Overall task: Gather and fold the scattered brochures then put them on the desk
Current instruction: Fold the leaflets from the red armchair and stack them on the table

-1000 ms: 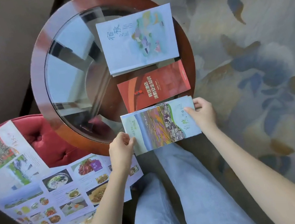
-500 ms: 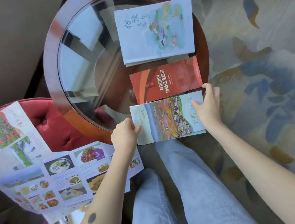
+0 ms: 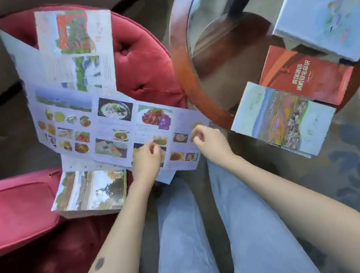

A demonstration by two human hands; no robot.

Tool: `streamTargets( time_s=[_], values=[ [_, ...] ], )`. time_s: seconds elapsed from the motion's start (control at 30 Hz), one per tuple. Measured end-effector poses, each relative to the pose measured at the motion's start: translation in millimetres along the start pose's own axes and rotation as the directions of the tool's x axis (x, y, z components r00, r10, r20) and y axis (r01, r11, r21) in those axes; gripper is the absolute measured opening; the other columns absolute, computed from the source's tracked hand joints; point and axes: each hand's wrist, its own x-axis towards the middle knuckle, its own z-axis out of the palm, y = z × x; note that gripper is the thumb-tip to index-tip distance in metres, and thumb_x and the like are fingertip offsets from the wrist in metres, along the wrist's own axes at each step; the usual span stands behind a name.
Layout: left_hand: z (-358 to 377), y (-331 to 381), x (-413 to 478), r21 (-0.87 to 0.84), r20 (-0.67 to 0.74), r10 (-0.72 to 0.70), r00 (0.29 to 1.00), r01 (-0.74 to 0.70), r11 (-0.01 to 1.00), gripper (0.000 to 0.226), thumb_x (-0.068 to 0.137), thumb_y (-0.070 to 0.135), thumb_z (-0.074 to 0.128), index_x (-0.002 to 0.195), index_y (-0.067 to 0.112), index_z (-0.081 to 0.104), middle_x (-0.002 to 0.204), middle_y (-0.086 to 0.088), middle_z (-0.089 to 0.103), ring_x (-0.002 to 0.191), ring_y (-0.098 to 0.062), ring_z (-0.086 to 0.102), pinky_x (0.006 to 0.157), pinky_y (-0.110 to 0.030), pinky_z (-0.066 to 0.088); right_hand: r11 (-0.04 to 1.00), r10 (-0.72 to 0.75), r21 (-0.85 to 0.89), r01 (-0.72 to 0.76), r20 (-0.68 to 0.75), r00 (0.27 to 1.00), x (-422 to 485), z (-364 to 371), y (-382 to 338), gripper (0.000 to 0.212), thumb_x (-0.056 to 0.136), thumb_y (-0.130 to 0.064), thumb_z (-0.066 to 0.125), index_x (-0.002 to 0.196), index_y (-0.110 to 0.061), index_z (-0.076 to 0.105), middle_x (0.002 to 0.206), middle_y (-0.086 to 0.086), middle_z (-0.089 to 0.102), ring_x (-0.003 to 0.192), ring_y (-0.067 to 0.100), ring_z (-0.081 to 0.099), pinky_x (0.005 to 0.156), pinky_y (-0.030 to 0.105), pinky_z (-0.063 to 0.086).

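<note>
- Both hands over the unfolded food brochure (image 3: 109, 124) on the red chair (image 3: 145, 65): left hand (image 3: 146, 157) and right hand (image 3: 210, 142) loosely curled; whether either has pinched paper, I cannot tell.
- Sheet looks light, floppy, pre-creased; I'd take opposite edges and fold along the creases.
- Right: three folded brochures (image 3: 286, 117) lie on the round surface (image 3: 182, 68).

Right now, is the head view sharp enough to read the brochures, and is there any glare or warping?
Head view: motion-blurred throughout, with both hands soft. The red brochure shows large characters but fine print is unreadable. The glass tabletop carries pale reflections. Wide-angle warping tilts the white booklet near the corner.
</note>
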Motion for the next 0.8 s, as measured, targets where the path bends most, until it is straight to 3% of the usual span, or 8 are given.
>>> streamTargets(
  time_s=[0.13, 0.2, 0.27, 0.37, 0.53, 0.63, 0.73, 0.8],
  values=[
    [1, -98, -6, -0.104, -0.027, -0.188, 0.982, 0.184, 0.977, 0.022, 0.093, 0.022, 0.044, 0.094, 0.01, 0.063, 0.096, -0.014, 0.066, 0.094, -0.034, 0.059, 0.074, -0.035, 0.041, 0.896, 0.381, 0.155, -0.416, 0.213, 0.9, 7, 74, 20, 0.011, 0.091, -0.016, 0.046, 0.092, -0.009, 0.055, 0.099, 0.017, 0.063, 0.1, 0.034, 0.06, 0.089, 0.042, 0.049],
    [8, -136, -9, -0.131, -0.02, -0.257, 0.966, 0.253, 0.959, 0.021, 0.092, 0.02, 0.044, 0.096, 0.013, 0.063, 0.099, -0.013, 0.066, 0.096, -0.034, 0.059, 0.076, -0.034, 0.04, 0.862, 0.454, 0.144, -0.485, 0.201, 0.868, 11, 97, 35, 0.011, 0.092, -0.021, 0.048, 0.086, -0.011, 0.047, 0.084, 0.009, 0.055, 0.092, 0.03, 0.054, 0.077, 0.032, 0.043],
    [18, -163, -9, -0.163, -0.021, -0.3, 0.954, 0.292, 0.942, 0.022, 0.092, 0.018, 0.044, 0.1, 0.012, 0.064, 0.104, -0.015, 0.067, 0.098, -0.035, 0.059, 0.079, -0.035, 0.041, 0.817, 0.516, 0.202, -0.54, 0.16, 0.841, 20, 109, 47, 0.021, 0.092, -0.026, 0.053, 0.104, -0.011, 0.046, 0.099, 0.01, 0.056, 0.097, 0.029, 0.053, 0.074, 0.029, 0.036],
    [32, -182, -5, -0.218, -0.043, -0.298, 0.954, 0.282, 0.934, 0.022, 0.094, 0.017, 0.045, 0.101, 0.009, 0.063, 0.105, -0.016, 0.066, 0.098, -0.033, 0.058, 0.079, -0.033, 0.04, 0.757, 0.573, 0.355, -0.548, 0.041, 0.819, 38, 113, 57, 0.065, 0.089, -0.029, 0.062, 0.139, -0.004, 0.029, 0.138, 0.014, 0.045, 0.124, 0.031, 0.047, 0.087, 0.031, 0.039],
    [46, -175, 12, -0.345, -0.099, -0.211, 0.972, 0.165, 0.924, 0.019, 0.093, 0.014, 0.046, 0.099, 0.013, 0.064, 0.104, -0.007, 0.063, 0.089, -0.017, 0.055, 0.077, -0.025, 0.038, 0.745, 0.589, 0.512, -0.428, -0.204, 0.782, 89, 93, 48, 0.089, 0.083, -0.034, 0.068, 0.148, -0.012, 0.011, 0.151, 0.013, 0.027, 0.135, 0.026, 0.036, 0.106, 0.035, 0.033],
    [47, -161, 22, -0.368, -0.149, -0.17, 0.974, 0.105, 0.924, 0.02, 0.092, 0.011, 0.045, 0.1, 0.013, 0.064, 0.106, -0.005, 0.062, 0.089, -0.016, 0.055, 0.076, -0.025, 0.039, 0.619, 0.668, 0.654, -0.435, -0.148, 0.73, 113, 80, 35, 0.096, 0.082, -0.036, 0.068, 0.149, -0.012, 0.002, 0.153, 0.008, 0.023, 0.135, 0.023, 0.036, 0.106, 0.035, 0.034],
    [44, -140, 31, -0.382, -0.15, -0.115, 0.982, 0.049, 0.923, 0.022, 0.092, 0.01, 0.045, 0.107, 0.012, 0.061, 0.112, -0.006, 0.06, 0.1, -0.021, 0.056, 0.081, -0.027, 0.04, 0.563, 0.694, 0.705, -0.431, -0.12, 0.71, 117, 70, 24, 0.079, 0.083, -0.023, 0.068, 0.144, -0.011, 0.019, 0.141, 0.011, 0.041, 0.119, 0.02, 0.05, 0.097, 0.031, 0.043],
    [41, -123, 35, -0.354, -0.111, -0.027, 0.993, -0.014, 0.935, 0.026, 0.092, 0.012, 0.045, 0.116, 0.014, 0.056, 0.121, -0.004, 0.056, 0.112, -0.02, 0.05, 0.085, -0.028, 0.039, 0.6, 0.648, 0.689, -0.407, -0.12, 0.752, 109, 69, 18, 0.026, 0.085, -0.011, 0.063, 0.108, -0.011, 0.051, 0.108, 0.009, 0.058, 0.091, 0.018, 0.056, 0.075, 0.024, 0.05]
  ],
)
